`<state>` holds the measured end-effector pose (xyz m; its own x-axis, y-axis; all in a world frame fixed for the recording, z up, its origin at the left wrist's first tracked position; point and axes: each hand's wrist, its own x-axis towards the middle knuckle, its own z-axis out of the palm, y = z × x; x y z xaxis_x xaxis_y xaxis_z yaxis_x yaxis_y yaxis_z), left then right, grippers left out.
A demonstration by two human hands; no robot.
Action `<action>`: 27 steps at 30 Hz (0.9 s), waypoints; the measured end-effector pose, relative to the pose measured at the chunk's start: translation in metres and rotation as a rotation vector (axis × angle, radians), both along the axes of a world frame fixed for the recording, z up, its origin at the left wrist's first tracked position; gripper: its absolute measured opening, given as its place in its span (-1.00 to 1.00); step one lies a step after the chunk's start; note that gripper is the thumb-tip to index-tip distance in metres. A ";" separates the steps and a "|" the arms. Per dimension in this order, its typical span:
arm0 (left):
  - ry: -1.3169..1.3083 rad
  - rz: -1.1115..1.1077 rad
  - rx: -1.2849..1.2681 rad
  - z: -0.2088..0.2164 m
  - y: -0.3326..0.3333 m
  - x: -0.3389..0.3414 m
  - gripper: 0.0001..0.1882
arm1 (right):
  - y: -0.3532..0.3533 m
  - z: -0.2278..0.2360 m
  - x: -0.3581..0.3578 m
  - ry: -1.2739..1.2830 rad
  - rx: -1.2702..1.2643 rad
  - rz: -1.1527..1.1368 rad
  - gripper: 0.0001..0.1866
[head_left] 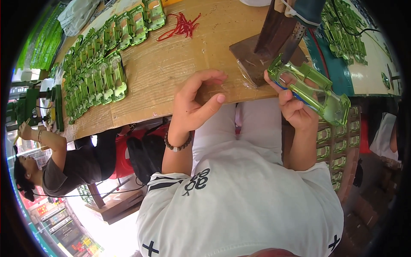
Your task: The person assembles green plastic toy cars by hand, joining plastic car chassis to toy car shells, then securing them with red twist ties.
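Note:
My right hand (295,109) grips a translucent green plastic housing (319,88) by its near side, fingers wrapped around the edge. The housing is tilted, and its far end is close to the perforated metal nozzle (294,43) of what looks like a hot-air gun (306,10). Whether the two touch, I cannot tell. A brown metal stand (267,32) with a flat base holds up the gun. Over the table's front edge, my left hand (190,100) is open and holds nothing. Its fingers curve to the right, with the thumb apart from them.
Rows of similar green housings (96,81) cover the table's left side. Thin red strips (182,26) lie in a heap near the back. More housings (342,32) sit at the far right, and a tray of them (344,150) is beside my right arm. Another person (72,167) works at left.

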<state>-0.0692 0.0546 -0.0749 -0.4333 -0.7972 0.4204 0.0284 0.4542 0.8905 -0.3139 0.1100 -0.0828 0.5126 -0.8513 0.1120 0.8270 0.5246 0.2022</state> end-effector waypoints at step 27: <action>-0.028 0.014 -0.016 0.001 0.001 0.000 -0.68 | -0.006 -0.008 -0.011 0.141 -0.259 -0.219 -0.43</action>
